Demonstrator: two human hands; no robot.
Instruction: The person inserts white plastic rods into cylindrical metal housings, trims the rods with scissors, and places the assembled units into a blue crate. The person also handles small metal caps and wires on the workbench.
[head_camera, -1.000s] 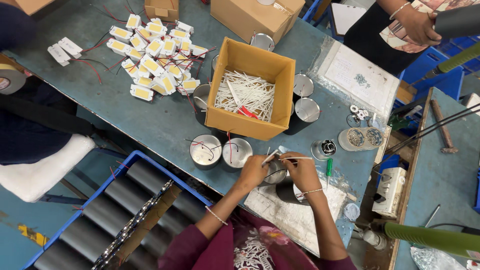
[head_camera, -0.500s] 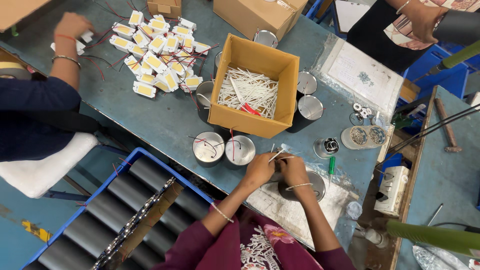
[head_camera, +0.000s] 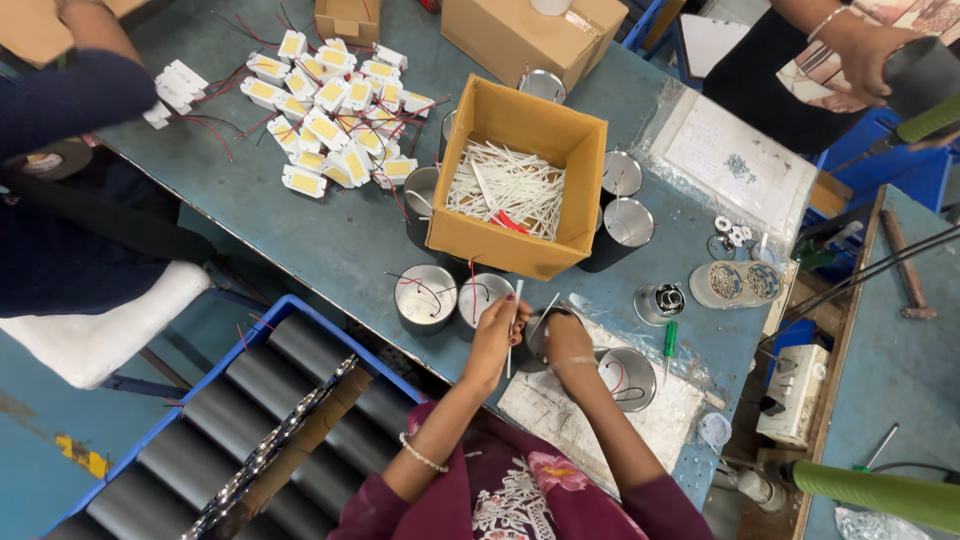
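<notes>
My left hand (head_camera: 497, 328) pinches a thin white tube (head_camera: 514, 320) upright over a dark metal can (head_camera: 537, 338). My right hand (head_camera: 567, 340) rests on that can and grips its rim. Another silver can (head_camera: 627, 378) with red wires stands just right of my right wrist on a white sheet (head_camera: 560, 415). Two more wired silver cans (head_camera: 425, 297) (head_camera: 484, 293) stand left of my hands. An open cardboard box (head_camera: 515, 178) full of white tubes sits beyond them.
A heap of white and yellow modules (head_camera: 335, 110) with red wires lies far left. Other people's arms (head_camera: 75, 85) (head_camera: 850, 45) reach in at the top corners. A green screwdriver (head_camera: 669, 340), a tub of small parts (head_camera: 735, 283) and a roller conveyor (head_camera: 230, 420) are nearby.
My hands shifted slightly, the white tube now upright in my left fingers over the can. The person at top left pulled their hand back from the modules.
</notes>
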